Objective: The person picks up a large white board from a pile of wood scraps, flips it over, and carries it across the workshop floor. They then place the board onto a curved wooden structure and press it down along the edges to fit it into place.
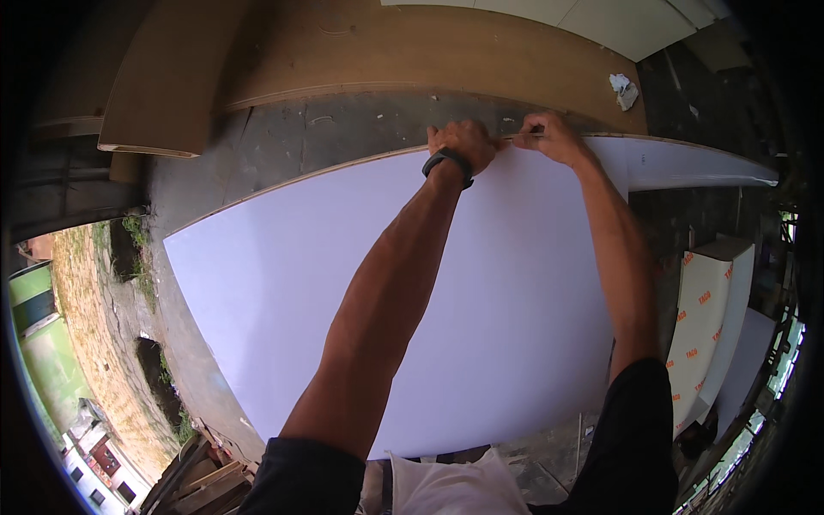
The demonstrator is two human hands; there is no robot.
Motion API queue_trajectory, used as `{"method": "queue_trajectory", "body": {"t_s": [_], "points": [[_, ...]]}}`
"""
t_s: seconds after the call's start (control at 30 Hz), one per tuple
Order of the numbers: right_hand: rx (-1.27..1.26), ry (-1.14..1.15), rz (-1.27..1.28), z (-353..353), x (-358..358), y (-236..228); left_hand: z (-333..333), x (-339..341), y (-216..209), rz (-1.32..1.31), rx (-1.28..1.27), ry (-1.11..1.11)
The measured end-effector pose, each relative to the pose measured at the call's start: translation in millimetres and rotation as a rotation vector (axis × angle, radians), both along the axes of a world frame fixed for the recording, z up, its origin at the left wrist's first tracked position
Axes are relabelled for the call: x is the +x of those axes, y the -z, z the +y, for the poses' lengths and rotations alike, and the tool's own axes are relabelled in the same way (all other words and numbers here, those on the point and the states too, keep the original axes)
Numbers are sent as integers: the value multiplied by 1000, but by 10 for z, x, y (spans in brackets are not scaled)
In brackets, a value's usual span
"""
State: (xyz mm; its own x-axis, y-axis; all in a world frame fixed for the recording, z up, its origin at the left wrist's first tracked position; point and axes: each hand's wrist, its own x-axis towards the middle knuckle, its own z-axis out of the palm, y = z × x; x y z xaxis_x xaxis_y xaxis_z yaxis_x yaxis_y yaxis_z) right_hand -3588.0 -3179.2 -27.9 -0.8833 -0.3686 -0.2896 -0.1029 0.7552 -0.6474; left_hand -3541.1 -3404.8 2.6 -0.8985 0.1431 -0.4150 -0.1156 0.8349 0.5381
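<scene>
Around us lies a dim workspace with a dusty dark floor [283, 142], opening at far left onto a sunlit stony strip [90, 318] with tufts of green beside it. Next, at the lower left, we see a heap of wood offcuts [202, 481], and above, a brown box-like piece [163, 77]. A large white panel [506, 300] fills the middle, beneath both forearms, its far edge bowed by the lens. The left hand [466, 140], with a dark wristband [450, 165], rests at that far edge; its fingers are bent, partly hidden from us, and we cannot tell whether they clamp the panel. Just right of it, the right hand [556, 142] is at the same edge, thumb and fingertips drawn together; we cannot make out what lies between them. Beyond the edge stretches a long brown board [446, 51], with a crumpled white scrap [624, 90] near its right end. Farther right we find a narrower white piece [691, 163] and, below it, a pale carton [708, 309] with orange print.
</scene>
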Motion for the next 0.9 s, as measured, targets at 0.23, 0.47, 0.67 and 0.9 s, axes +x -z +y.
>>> {"method": "queue_trajectory", "body": {"t_s": [0.23,0.47,0.67,0.9], "points": [[188,-11,-68,-339,-149,-256,38,48,60,143,-74,-32],[300,174,367,-567,56,-6,-108,45,204,232,16,73],[452,260,273,-596,90,-11,-1497,297,264,585,-89,247],[512,205,395,-554,30,178,-3118,885,333,571,-182,-4]]}}
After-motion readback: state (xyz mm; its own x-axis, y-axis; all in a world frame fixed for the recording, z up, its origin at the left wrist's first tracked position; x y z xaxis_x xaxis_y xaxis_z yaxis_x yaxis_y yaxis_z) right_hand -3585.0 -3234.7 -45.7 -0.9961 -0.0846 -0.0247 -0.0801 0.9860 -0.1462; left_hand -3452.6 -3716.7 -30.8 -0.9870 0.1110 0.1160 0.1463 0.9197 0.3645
